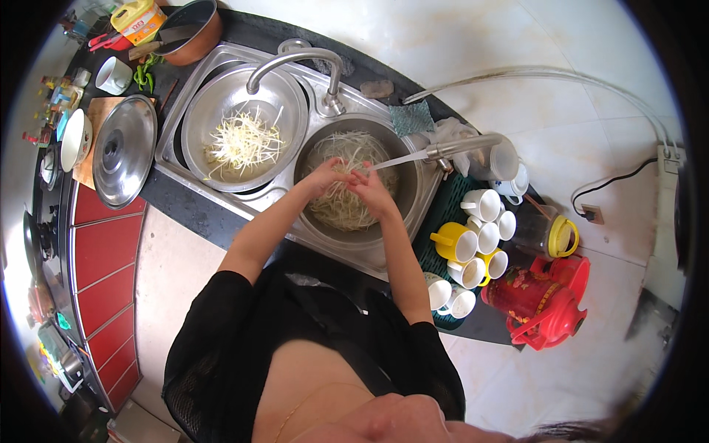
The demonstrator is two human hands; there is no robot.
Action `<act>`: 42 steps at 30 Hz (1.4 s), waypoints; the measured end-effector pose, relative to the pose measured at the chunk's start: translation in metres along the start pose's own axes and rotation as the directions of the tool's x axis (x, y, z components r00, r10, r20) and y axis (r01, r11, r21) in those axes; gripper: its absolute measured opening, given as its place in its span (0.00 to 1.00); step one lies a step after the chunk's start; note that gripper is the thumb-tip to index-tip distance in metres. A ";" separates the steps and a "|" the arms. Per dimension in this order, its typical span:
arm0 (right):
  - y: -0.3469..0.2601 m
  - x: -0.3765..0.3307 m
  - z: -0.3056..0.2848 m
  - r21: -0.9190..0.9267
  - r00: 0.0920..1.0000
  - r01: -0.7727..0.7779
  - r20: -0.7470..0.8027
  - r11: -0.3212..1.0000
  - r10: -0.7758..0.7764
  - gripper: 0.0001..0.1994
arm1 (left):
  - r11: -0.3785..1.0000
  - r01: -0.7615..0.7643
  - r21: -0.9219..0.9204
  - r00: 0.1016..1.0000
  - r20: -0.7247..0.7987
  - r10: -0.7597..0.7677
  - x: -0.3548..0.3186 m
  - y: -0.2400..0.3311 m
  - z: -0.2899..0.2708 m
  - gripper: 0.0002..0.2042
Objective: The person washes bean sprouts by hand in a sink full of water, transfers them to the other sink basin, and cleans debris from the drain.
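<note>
Both of my hands meet over the right sink basin (422, 174), where many pale bean sprouts (341, 209) lie in water. My left hand (330, 177) has its fingers closed on a few sprouts. Fingertip to fingertip with it, my right hand (371, 192) is also closed on sprouts; the exact grip is partly hidden. A stream of water runs from the tap (464, 145) on the right, close to my right hand. In the left basin, a wide steel bowl (198, 122) holds a heap of bean sprouts (246, 142).
A curved faucet (295, 56) rises between the basins. White and yellow mugs (456, 242) stand on a green rack at right, beside a red thermos (528, 299). At left are a steel lid (125, 151), a cutting board (88, 166) and a brown pot (193, 37) with a cleaver.
</note>
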State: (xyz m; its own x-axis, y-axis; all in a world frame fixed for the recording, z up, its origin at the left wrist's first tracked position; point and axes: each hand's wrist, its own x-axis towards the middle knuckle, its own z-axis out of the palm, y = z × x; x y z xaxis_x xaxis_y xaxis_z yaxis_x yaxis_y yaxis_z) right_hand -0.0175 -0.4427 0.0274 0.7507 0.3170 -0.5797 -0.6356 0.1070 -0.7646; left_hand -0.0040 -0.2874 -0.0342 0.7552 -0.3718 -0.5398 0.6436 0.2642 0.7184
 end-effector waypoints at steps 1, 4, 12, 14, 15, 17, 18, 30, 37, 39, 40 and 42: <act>0.003 0.003 -0.002 -0.011 0.999 0.014 0.028 1.000 -0.014 0.37 | 0.991 0.038 -0.131 0.999 0.001 -0.038 -0.003 0.001 0.007 0.22; 0.002 0.005 -0.011 0.047 0.991 0.016 0.133 0.999 -0.022 0.29 | 0.942 0.066 -0.330 0.998 0.022 -0.062 -0.002 -0.001 0.013 0.21; 0.005 -0.005 -0.072 -0.139 0.967 0.023 -0.249 0.990 -0.057 0.21 | 0.911 0.075 -0.405 0.995 0.097 -0.039 -0.016 0.019 -0.020 0.18; 0.046 0.009 -0.094 -0.290 0.936 -0.042 -0.347 0.956 -0.064 0.25 | 0.910 0.094 -0.404 0.991 0.129 -0.045 -0.033 0.040 -0.017 0.19; 0.068 0.016 -0.095 -0.512 0.924 -0.032 -0.342 0.858 -0.170 0.27 | 0.911 0.099 -0.401 0.989 0.141 -0.046 -0.044 0.053 -0.016 0.19; 0.108 0.018 -0.080 -0.853 0.892 -0.041 -0.266 0.520 -0.366 0.31 | 0.913 0.097 -0.395 0.986 0.165 -0.033 -0.056 0.066 -0.016 0.19; 0.118 0.016 -0.061 -0.909 0.914 -0.145 -0.275 0.392 -0.300 0.33 | 0.911 0.104 -0.398 0.985 0.171 -0.037 -0.059 0.070 -0.018 0.19; 0.085 0.030 -0.065 -0.960 0.907 -0.147 -0.228 0.240 -0.355 0.19 | 0.940 0.103 -0.325 0.986 0.159 -0.053 -0.067 0.070 -0.036 0.20; 0.170 0.066 -0.078 -0.994 0.982 0.108 0.102 -0.030 0.162 0.18 | 0.971 0.124 -0.204 0.982 0.166 -0.091 -0.069 0.071 -0.030 0.22; 0.139 0.057 -0.076 -0.998 0.991 0.061 0.063 0.024 0.121 0.18 | 0.965 0.127 -0.229 0.975 0.210 -0.079 -0.075 0.069 -0.038 0.24; 0.111 0.040 -0.062 -0.992 0.989 -0.101 -0.108 0.074 -0.102 0.17 | 0.960 0.119 -0.251 0.973 0.223 -0.063 -0.080 0.070 -0.039 0.24; 0.093 0.021 -0.044 -0.961 0.899 -0.257 -0.278 0.105 -0.338 0.15 | 0.956 0.108 -0.271 0.969 0.242 -0.041 -0.077 0.072 -0.037 0.25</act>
State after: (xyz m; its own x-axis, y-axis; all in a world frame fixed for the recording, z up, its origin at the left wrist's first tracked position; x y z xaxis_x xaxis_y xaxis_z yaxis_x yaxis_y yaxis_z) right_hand -0.0532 -0.4678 -0.0688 0.9398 -0.0125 -0.3415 -0.0865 -0.9755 -0.2023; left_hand -0.0115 -0.2072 0.0426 0.6753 -0.5869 -0.4467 0.7312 0.4536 0.5095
